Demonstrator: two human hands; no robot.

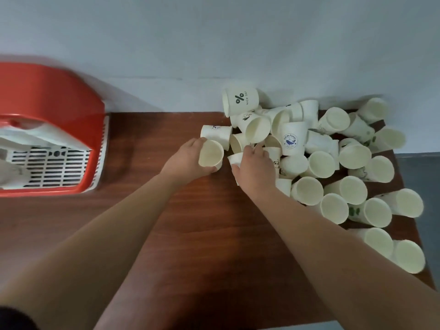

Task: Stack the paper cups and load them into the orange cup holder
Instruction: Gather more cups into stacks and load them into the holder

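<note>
One paper cup point(210, 154) sits in the left hand point(188, 160). Its open mouth faces the camera. The grip is curled round the cup's side and holds it just above the brown worktop point(190, 234). The right hand point(253, 165) lies on top of another cup point(235, 159), just beside the first one. Its fingers bend down over it, but I cannot tell if that grip holds the cup. A big pile of cups point(333, 158) lies on the right part of the worktop, near the wall point(166, 44). The orange cup holder point(47, 103) stands well apart on the left, with a white grid point(52, 167) inside.
</note>
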